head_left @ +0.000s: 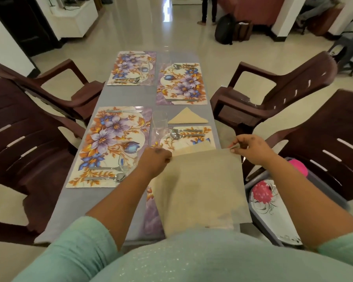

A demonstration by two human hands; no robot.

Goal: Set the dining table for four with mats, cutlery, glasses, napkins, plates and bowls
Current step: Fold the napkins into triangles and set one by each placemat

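A beige cloth napkin (202,190) hangs spread open in front of me. My left hand (155,161) pinches its top left corner and my right hand (251,148) pinches its top right corner. It covers most of the near right floral mat (192,143), where a fork and spoon (183,133) lie. Another napkin, folded into a triangle (187,117), lies just beyond that mat beside a clear glass (159,122). The near left mat (112,145) holds cutlery and a glass (126,163). Two far mats (130,67) (181,84) also carry cutlery.
Brown plastic chairs stand on both sides of the grey table (80,200). A grey tub (324,190) at my right holds floral plates (269,202) and a pink item (298,166). A person stands far back by bags on the floor.
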